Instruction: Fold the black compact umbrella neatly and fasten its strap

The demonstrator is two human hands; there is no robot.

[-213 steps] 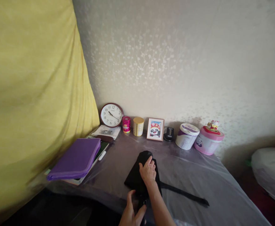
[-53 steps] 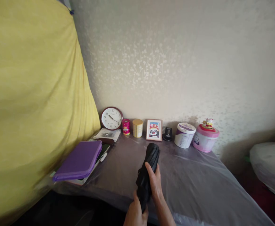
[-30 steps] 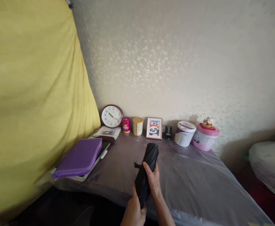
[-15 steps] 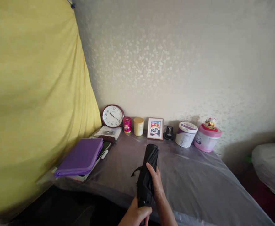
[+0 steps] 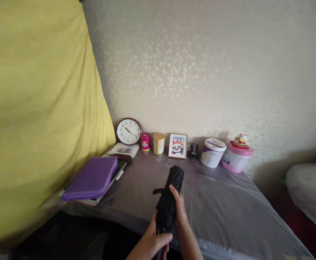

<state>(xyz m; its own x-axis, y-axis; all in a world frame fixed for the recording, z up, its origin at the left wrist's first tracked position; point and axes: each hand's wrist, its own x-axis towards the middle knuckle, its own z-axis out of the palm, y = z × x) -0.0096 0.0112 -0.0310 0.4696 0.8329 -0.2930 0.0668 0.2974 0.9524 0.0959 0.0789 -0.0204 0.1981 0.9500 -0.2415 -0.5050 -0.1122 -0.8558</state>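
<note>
A folded black umbrella (image 5: 166, 209) slants up and away from me over the near part of the table. My left hand (image 5: 158, 236) is closed around its handle end at the bottom. Higher up, my right hand (image 5: 180, 209) grips the folded canopy from the right side, its thumb lying across the front. A loose black strap (image 5: 158, 191) sticks out to the left of the canopy. The fingers behind the umbrella are mostly hidden.
A purple folder (image 5: 91, 177) lies at the table's left. Along the wall stand a round clock (image 5: 129, 131), a pink can (image 5: 145, 142), a yellow-lidded can (image 5: 158, 143), a panda picture frame (image 5: 178, 146), a white tub (image 5: 213, 153) and a pink tub (image 5: 237, 156).
The strap now stands out straighter to the left. My left hand has shifted slightly left and its grip on the handle has changed a little. The view has tipped slightly.
</note>
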